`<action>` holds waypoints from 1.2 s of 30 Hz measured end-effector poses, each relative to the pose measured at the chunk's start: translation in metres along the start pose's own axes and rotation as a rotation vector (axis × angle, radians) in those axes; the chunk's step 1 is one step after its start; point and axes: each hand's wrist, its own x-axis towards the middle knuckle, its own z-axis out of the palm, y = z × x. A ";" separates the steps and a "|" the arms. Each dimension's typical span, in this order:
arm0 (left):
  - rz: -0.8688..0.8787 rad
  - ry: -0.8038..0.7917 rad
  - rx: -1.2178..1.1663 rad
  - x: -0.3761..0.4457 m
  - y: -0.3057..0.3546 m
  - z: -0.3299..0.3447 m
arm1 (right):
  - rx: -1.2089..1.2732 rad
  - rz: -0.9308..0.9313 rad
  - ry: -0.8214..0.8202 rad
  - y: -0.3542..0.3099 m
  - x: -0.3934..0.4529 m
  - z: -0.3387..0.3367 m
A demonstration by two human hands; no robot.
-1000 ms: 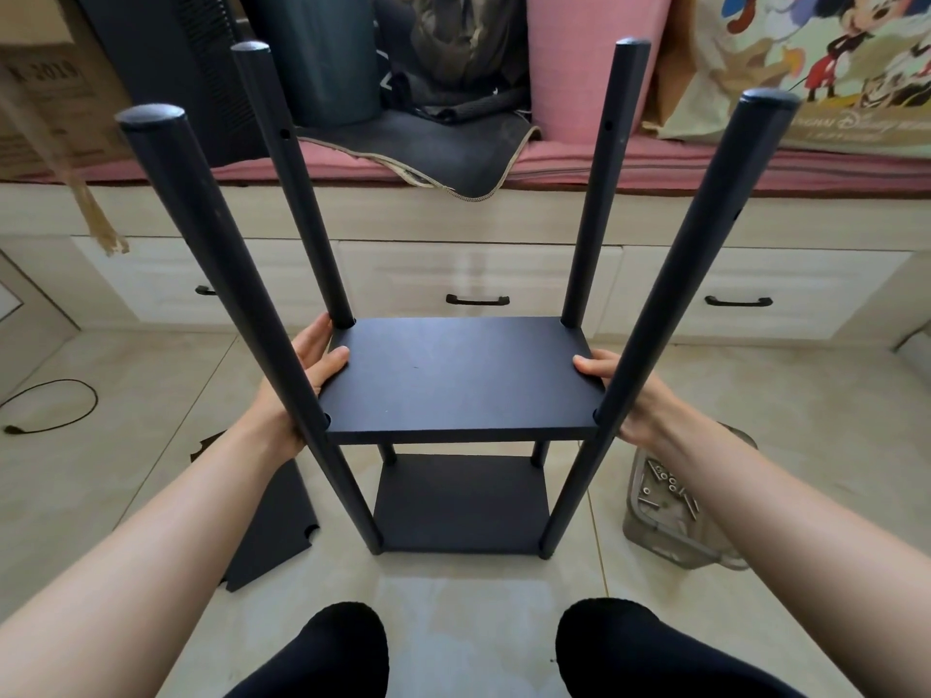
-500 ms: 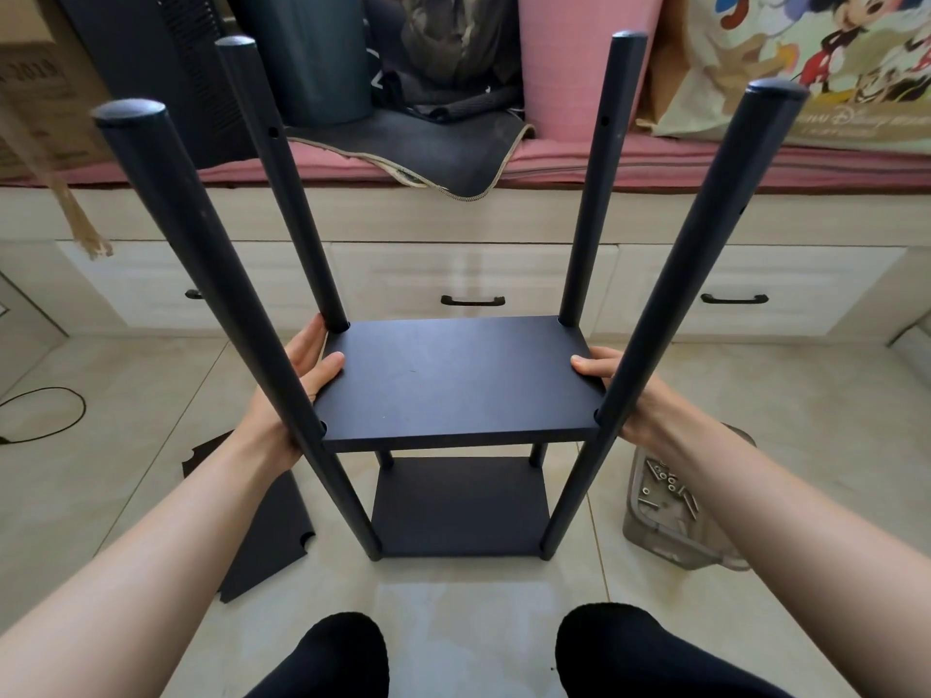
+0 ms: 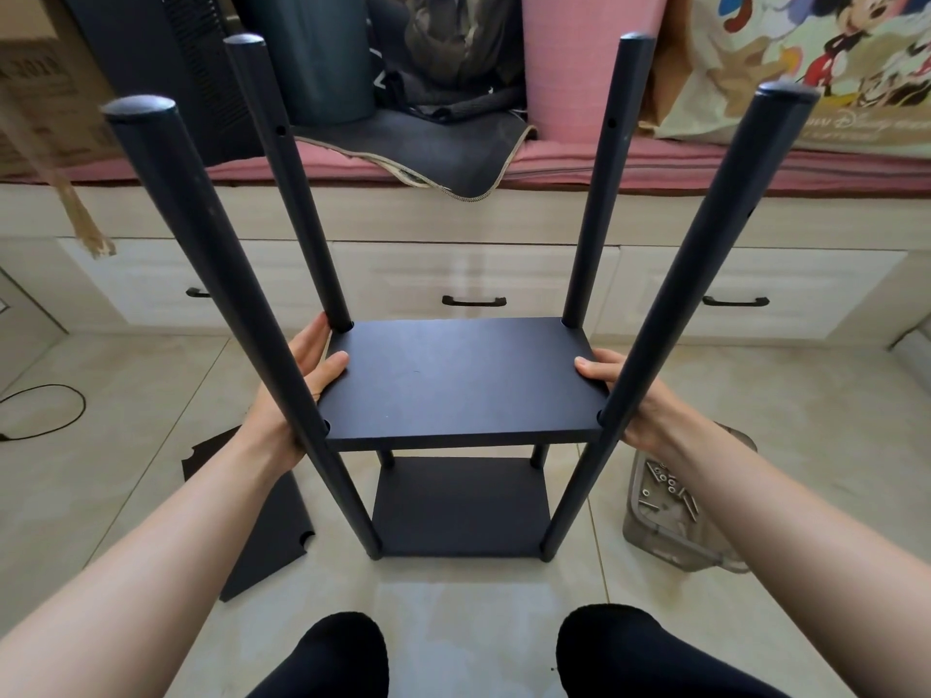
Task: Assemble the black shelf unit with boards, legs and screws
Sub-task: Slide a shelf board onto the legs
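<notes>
Black board (image 3: pixel 458 380) sits midway between four legs (image 3: pixel 221 314), above the bottom board (image 3: pixel 461 506); left hand (image 3: pixel 297 390) and right hand (image 3: pixel 629 400) pinch its ends, likely levelling it for screws (image 3: pixel 670 488).

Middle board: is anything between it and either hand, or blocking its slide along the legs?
Nothing visible. The left hand and right hand grip the middle board at its short edges, thumbs on top. The four legs run bare above it; below, only open space down to the bottom board.

Black shelf unit (image 3: pixel 461 380), pink cushion (image 3: pixel 655 166), beige floor tiles (image 3: pixel 126 445).
</notes>
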 end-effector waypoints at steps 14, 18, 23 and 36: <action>-0.061 0.040 -0.079 0.000 -0.005 -0.002 | -0.012 -0.002 -0.065 -0.002 -0.004 -0.002; -0.115 0.167 -0.076 -0.004 -0.001 0.004 | -0.008 0.002 -0.061 -0.001 -0.002 -0.002; -0.443 0.065 -0.174 -0.016 0.013 0.008 | -0.046 0.002 -0.056 -0.003 0.007 -0.005; -0.439 0.029 -0.384 -0.044 0.028 0.034 | -0.186 0.038 0.496 -0.021 0.019 -0.013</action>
